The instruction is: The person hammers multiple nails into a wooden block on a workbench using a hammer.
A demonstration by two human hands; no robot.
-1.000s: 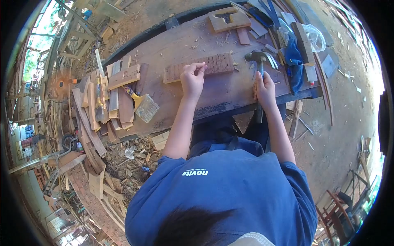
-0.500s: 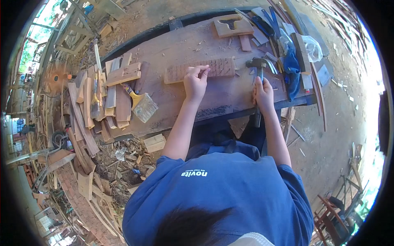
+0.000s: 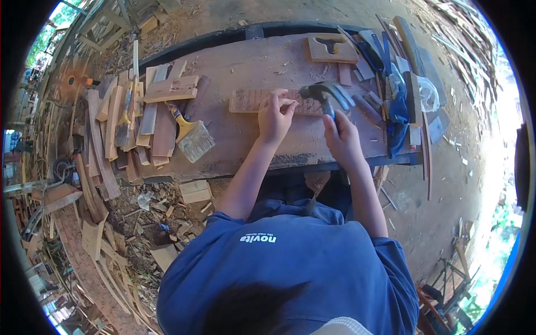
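Note:
A claw hammer [image 3: 329, 96] is gripped in my right hand [image 3: 342, 137], its head raised beside my left hand and over the right part of a wooden board. My left hand [image 3: 274, 118] is pinched above this flat board [image 3: 244, 101], thumb against fingertips. Whatever lies in the pinch is too small to make out. Rows of short dark marks run along the board's top face. The board lies flat on the wooden workbench [image 3: 223, 67].
Wood pieces [image 3: 170, 89] and a wide paintbrush [image 3: 195, 139] with a yellow handle lie at the bench's left. To the right are a notched wood block [image 3: 333, 49], a blue cloth [image 3: 397, 120], a plastic bag [image 3: 427, 94] and long strips. Scraps [image 3: 162, 220] litter the ground.
My right hand has lifted the hammer and brought it left, so its head is now near my left hand. The left hand stays pinched over the board. The camera view has shifted slightly.

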